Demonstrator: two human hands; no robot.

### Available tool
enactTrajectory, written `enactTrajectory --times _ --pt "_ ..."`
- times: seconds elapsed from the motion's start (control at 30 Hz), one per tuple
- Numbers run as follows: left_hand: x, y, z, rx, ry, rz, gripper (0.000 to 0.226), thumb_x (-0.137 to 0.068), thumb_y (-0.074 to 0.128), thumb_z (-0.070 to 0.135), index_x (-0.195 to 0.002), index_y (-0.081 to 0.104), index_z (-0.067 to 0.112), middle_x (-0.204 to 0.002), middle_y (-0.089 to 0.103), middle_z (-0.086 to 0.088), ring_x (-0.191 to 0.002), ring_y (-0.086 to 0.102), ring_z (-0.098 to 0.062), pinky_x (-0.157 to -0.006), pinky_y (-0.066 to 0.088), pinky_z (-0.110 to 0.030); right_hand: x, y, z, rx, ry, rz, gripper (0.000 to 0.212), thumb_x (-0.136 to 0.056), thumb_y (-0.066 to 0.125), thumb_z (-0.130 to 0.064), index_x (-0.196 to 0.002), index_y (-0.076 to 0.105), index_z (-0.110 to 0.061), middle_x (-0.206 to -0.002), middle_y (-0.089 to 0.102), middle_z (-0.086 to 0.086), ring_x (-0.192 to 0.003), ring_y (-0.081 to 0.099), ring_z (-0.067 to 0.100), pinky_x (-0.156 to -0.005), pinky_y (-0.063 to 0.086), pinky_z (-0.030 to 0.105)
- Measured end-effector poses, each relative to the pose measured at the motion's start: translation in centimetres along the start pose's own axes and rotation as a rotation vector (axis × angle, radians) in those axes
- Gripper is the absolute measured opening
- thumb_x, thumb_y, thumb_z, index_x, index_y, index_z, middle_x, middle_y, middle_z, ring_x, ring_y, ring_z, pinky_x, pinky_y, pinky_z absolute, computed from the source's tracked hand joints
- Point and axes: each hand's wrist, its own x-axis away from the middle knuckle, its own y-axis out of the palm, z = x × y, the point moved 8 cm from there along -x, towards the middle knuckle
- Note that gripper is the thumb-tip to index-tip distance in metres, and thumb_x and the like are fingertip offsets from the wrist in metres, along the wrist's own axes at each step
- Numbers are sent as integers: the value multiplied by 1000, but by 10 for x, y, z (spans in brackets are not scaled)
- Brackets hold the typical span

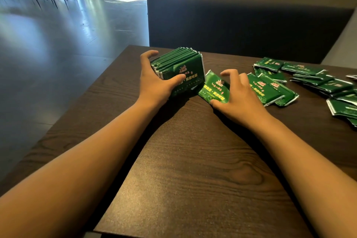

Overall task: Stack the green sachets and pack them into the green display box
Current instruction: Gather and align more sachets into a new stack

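A stack of several green sachets (183, 67) stands on edge on the dark wooden table (193, 160). My left hand (154, 83) grips the stack, thumb on its front face and fingers curled over its far left side. Just right of the stack a single green sachet (213, 89) lies tilted, and my right hand (239, 96) holds it with the thumb at its lower edge and curled fingers over it. Two more sachets (270, 91) lie beside that hand. No green display box is in view.
Several loose green sachets (318, 81) are scattered over the table's right side, reaching the frame's right edge. A dark bench back (241, 21) stands behind the table. The table's left edge drops to a grey floor (67, 44).
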Motion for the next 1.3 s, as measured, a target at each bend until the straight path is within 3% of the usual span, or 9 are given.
enactTrajectory --times 0.17,0.3,0.53,0.6,0.73,0.87,1.0,1.1,1.3 --pt "2 2 3 -37 -10 -33 89 -55 90 47 -126 37 49 -131 58 -3 -118 64 -20 -97 59 -48 1 -2 -5 -48 -14 23 91 -81 80 -27 -152 24 -31 -120 38 1 -96 50 18 -77 43 32" --pt "2 3 3 -35 -16 -49 90 -54 89 47 -128 37 47 -132 57 -3 -119 64 -20 -97 59 -48 -1 4 3 -74 24 -68 94 -83 79 -26 -156 20 -27 -94 57 1 -79 55 14 -64 39 32" --pt "1 6 2 -71 -12 -82 91 -53 87 49 -128 36 47 -134 56 -1 -122 62 -22 -99 57 -50 -1 -6 17 -181 97 71 76 -84 72 -15 -149 34 -20 -113 58 3 -97 58 21 -79 41 30" --pt "1 6 1 -82 -6 -82 90 -56 88 46 -129 36 47 -134 55 0 -123 61 -22 -100 57 -50 -1 -14 22 -249 152 159 59 -85 67 -12 -140 48 -17 -106 60 -1 -93 58 17 -77 42 27" --pt "0 7 -2 -100 9 -98 88 -66 93 32 -131 35 45 -136 54 0 -125 59 -22 -104 54 -51 0 -34 31 -291 184 346 11 -86 59 -13 -95 65 -13 -90 65 6 -84 59 24 -66 38 29" --pt "-1 11 -1 -120 21 -133 88 -71 94 27 -133 33 43 -139 53 -3 -127 58 -22 -108 52 -50 2 -42 30 -428 128 410 21 -85 51 -8 -71 53 -22 -87 57 6 -81 51 17 -65 36 30" --pt "1 14 3 -111 21 -182 93 -70 95 26 -138 32 39 -140 52 -4 -127 57 -21 -109 51 -49 3 -40 17 -394 52 393 17 -86 53 -3 -79 61 -15 -96 55 7 -85 48 13 -68 35 7" --pt "4 16 7 -101 22 -215 95 -70 96 27 -139 32 35 -141 51 -4 -129 56 -21 -111 49 -48 2 -34 10 -328 8 353 17 -86 59 -3 -86 64 -19 -100 52 4 -90 48 12 -72 33 2" --pt "10 25 15 -48 39 -336 99 -70 95 33 -144 29 29 -140 50 -9 -127 57 -20 -109 51 -45 0 -24 8 -220 -44 294 33 -82 73 -14 -113 63 -23 -111 48 1 -110 52 22 -93 42 29"
